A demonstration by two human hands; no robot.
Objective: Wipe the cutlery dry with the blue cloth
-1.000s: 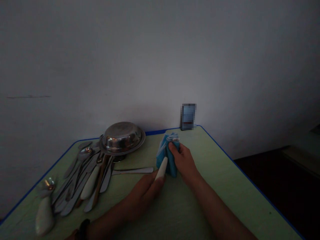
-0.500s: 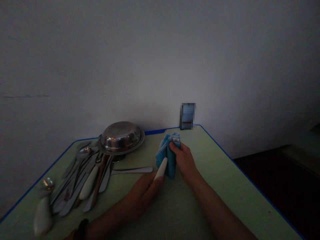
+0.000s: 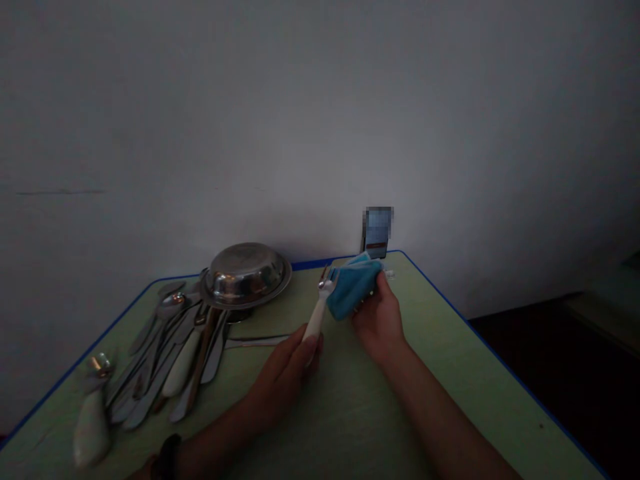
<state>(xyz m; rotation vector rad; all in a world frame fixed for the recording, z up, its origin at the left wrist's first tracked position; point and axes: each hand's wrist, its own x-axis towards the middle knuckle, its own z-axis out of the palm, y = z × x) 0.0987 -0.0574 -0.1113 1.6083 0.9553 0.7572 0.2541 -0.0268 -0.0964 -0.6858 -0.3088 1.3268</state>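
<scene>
A fork (image 3: 316, 319) with a white handle and metal tines is held by its handle in my left hand (image 3: 287, 367), tines pointing up and away from me. My right hand (image 3: 383, 320) grips a folded blue cloth (image 3: 353, 287) with pale edges. The cloth lies just right of the tines; whether they touch I cannot tell. Behind my left fingers, a piece of flat metal cutlery (image 3: 257, 341) lies on the table, its right end hidden by the hand.
An upturned metal bowl (image 3: 246, 270) rests at the back left beside a pile of cutlery (image 3: 160, 360). A separate white-handled utensil (image 3: 93, 427) lies at the near left. A phone (image 3: 377, 233) leans against the wall. Blue edging borders the green table (image 3: 450, 400).
The cloth, wrapped about the fork's head before, has come away to the right with my right hand. The tines now show. My left hand has moved slightly left and down with the fork.
</scene>
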